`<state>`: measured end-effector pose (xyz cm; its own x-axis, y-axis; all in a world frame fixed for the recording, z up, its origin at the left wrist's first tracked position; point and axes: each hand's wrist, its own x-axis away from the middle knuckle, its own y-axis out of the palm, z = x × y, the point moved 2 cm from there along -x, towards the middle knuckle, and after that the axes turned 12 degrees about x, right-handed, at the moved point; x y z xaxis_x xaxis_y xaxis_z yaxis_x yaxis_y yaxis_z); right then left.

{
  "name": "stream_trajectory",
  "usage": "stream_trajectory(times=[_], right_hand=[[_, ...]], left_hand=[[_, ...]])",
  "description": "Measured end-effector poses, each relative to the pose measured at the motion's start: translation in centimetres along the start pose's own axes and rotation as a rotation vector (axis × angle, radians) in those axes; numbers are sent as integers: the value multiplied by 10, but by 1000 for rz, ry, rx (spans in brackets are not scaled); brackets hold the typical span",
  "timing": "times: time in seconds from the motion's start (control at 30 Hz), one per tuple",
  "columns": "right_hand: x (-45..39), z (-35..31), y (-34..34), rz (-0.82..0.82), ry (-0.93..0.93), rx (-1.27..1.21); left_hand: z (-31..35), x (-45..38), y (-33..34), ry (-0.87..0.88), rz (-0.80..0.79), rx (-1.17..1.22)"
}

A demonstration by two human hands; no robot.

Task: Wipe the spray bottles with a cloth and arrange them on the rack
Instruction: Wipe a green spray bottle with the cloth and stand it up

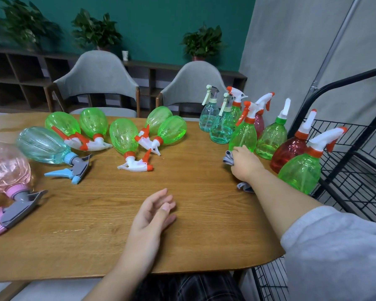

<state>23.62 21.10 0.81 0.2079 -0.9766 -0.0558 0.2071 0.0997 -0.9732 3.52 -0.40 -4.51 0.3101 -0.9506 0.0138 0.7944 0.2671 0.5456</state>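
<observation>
While the left hand [152,216] lies on the wooden table top [96,231] with its fingers loose and holding nothing, the right hand [245,165] curls round a crumpled grey cloth [228,158], which bulges out past the knuckles and trails out again under the wrist. Beyond the left fingertips runs a broad bare stretch of wood, reaching as far as the lying bottles. Just past the right fingers stands an upright green plastic spray bottle with an orange-and-white trigger [243,135], its base touching or nearly touching the cloth; which cannot be told. More upright bottles crowd behind and right of it, among them a red translucent bottle [291,151] and a large green bottle at the table's right edge [301,172], just beside the forearm. Right of that edge stands the black wire rack [356,170], its visible shelves holding no bottles. Left of the left fingers, well apart, several green bottles lying on their sides [123,135], a pale teal lying bottle [42,145] and a pink lying bottle [7,166] take up the far and left side. All bottles look empty.
</observation>
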Motion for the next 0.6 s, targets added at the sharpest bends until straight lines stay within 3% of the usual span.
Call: stream_trajectory(times=[0.37,0.6], right_hand=[[-10,8,5,-108,-48,-90],[26,-28,-44,204,13,-279]], left_hand=[[-1,0,-1,-19,30,44],[1,1,2,-59,73,83]])
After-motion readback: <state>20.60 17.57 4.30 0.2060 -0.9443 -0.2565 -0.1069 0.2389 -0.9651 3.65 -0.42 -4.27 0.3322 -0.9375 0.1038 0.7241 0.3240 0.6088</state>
